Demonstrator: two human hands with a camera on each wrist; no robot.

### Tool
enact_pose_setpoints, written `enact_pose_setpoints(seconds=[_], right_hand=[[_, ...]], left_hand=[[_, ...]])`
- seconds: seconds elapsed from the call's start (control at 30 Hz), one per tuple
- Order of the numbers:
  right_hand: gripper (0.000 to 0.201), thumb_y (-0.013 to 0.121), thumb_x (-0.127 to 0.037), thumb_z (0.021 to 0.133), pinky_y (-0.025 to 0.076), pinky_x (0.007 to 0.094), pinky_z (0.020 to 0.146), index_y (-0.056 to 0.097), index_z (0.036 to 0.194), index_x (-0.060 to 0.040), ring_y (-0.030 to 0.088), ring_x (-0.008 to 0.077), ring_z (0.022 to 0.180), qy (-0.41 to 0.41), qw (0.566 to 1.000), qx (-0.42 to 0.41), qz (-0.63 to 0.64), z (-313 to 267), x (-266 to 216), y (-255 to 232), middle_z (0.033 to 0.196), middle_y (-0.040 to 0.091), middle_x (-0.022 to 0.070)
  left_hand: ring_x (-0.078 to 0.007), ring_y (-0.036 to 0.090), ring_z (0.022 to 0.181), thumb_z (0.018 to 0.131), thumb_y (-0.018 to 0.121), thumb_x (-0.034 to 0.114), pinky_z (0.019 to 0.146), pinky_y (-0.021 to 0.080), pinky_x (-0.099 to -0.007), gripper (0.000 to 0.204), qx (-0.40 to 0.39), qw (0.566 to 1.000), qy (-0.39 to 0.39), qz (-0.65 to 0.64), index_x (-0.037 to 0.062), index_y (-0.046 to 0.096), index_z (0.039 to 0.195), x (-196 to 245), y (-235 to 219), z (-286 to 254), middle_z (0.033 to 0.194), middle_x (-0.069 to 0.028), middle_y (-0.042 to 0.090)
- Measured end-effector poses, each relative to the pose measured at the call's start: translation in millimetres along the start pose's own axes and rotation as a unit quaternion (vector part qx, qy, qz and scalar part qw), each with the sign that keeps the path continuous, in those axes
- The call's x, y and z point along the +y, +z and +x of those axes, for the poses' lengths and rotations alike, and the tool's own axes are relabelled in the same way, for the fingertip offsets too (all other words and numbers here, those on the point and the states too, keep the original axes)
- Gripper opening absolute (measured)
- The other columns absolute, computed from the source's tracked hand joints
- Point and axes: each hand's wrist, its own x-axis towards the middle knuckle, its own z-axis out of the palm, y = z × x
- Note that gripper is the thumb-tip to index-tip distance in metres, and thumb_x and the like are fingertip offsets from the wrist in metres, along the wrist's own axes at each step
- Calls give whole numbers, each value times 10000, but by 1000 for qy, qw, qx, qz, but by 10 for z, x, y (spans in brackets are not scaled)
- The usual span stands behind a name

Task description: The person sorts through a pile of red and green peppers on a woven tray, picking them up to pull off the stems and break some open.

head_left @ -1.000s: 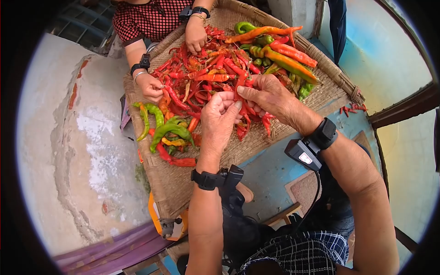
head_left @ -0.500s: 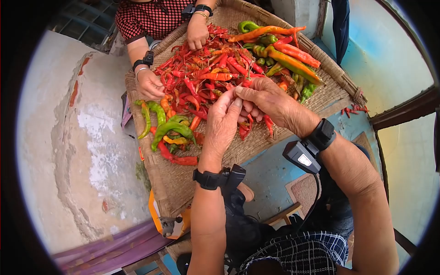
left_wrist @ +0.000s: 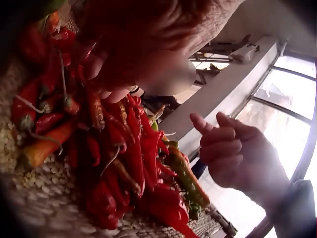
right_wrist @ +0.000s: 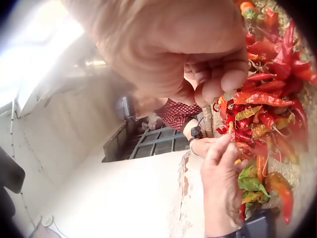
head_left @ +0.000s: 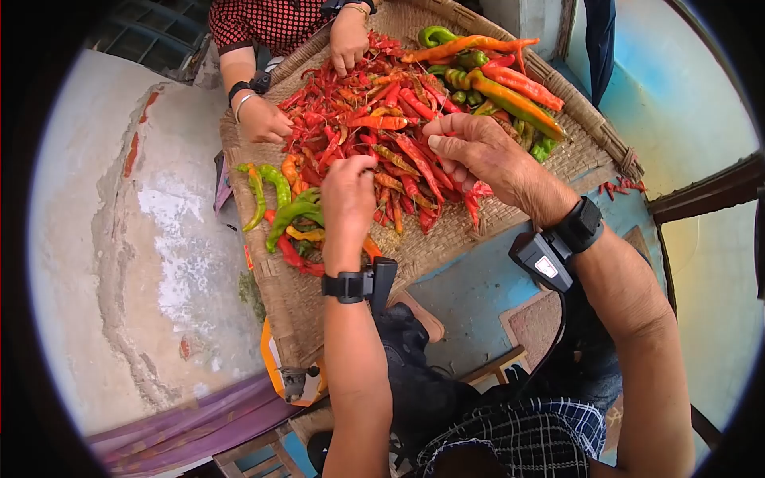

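Note:
My left hand [head_left: 348, 209] reaches over the left part of a pile of red chili peppers [head_left: 406, 151], its fingertips among them. The right wrist view shows this left hand [right_wrist: 220, 186] with fairly straight fingers; no pepper can be made out in it. My right hand [head_left: 498, 167] hovers above the pile's right side, thumb and index finger apart. In the left wrist view the right hand [left_wrist: 242, 158] has its other fingers loosely bent, with no pepper in them. Below it lie red peppers on the woven tray [head_left: 434, 255].
Across the tray, another person's two hands [head_left: 264, 119] [head_left: 349, 38] are at the pile. Large orange and green peppers [head_left: 510, 99] lie at the upper right, curled green ones [head_left: 295, 217] at the left. Small red peppers [head_left: 621, 186] lie beyond the tray's right side.
My hands, earlier together at a red pepper, have separated. The left moved left to the pile; the right moved slightly right. The other person's left-side hand in view moved up slightly.

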Motion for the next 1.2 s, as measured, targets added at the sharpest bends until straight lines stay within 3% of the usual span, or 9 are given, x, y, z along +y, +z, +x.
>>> enact_pose_setpoints(seconds=[0.17,0.33,0.53,0.87,0.97,1.0,1.07,1.13,1.2], right_hand=[[224,554,-222,905,443,214,478,581,991,-17,522,66,554,-14,1000,-13,-1,46,7,-7,672,550,-3],[223,558,-214,901,446,220,479,580,974,-5,528,73,547,-38,999,-5,-18,4,13,-51,661,556,8],[220,558,-214,919,443,179,490,575,1046,-36,520,33,558,-22,998,-7,-50,-74,-17,-96,664,521,-35],[197,561,-188,898,443,226,483,580,967,-4,528,77,555,-40,998,-14,-37,-39,-35,-145,651,553,5],[192,559,-182,897,444,226,484,581,963,-3,531,72,558,-30,998,-15,-47,-37,-53,-171,656,559,3],[192,559,-182,897,444,226,484,581,963,-3,531,72,558,-30,998,-15,-48,-35,-51,-174,656,559,3],[180,560,-173,895,441,224,482,584,950,-3,532,65,562,-42,997,-16,-58,-22,-51,-183,652,558,1],[176,562,-170,895,440,226,479,587,937,-1,531,65,558,-45,997,-21,-54,-25,-59,-200,647,558,0],[172,564,-167,894,439,227,476,589,924,0,529,64,554,-48,998,-24,-46,-31,-55,-199,643,557,-1]], left_hand=[[-293,569,812,737,653,9,717,460,-355,196,-7,991,55,120,31,595,924,145,142,-78,928,-125,556],[-236,568,749,777,630,47,691,463,-336,142,12,996,81,43,9,578,903,179,-84,-114,844,-109,557],[-87,542,711,867,595,114,644,461,-236,166,-59,983,-69,-160,-1,599,987,434,-233,-166,814,-23,597],[-42,515,723,889,595,139,632,427,-190,227,-134,938,-102,-304,10,579,1075,161,-371,-32,849,-9,602],[-97,557,712,904,584,172,654,459,-233,353,93,820,-99,-556,13,504,1210,86,-314,120,1001,-111,618],[-97,557,712,904,584,172,654,459,-233,353,93,820,-99,-556,13,504,1210,92,-232,156,1001,-111,618],[-158,592,757,906,562,129,716,489,-303,423,251,933,-109,-232,10,440,1293,87,-47,206,1129,-165,571],[-215,605,857,876,577,93,781,487,-346,457,156,975,-103,-123,39,441,1309,220,-64,145,1182,-183,539],[-241,603,874,830,609,82,787,480,-343,404,70,992,70,77,67,526,1224,169,100,96,1136,-187,549]])
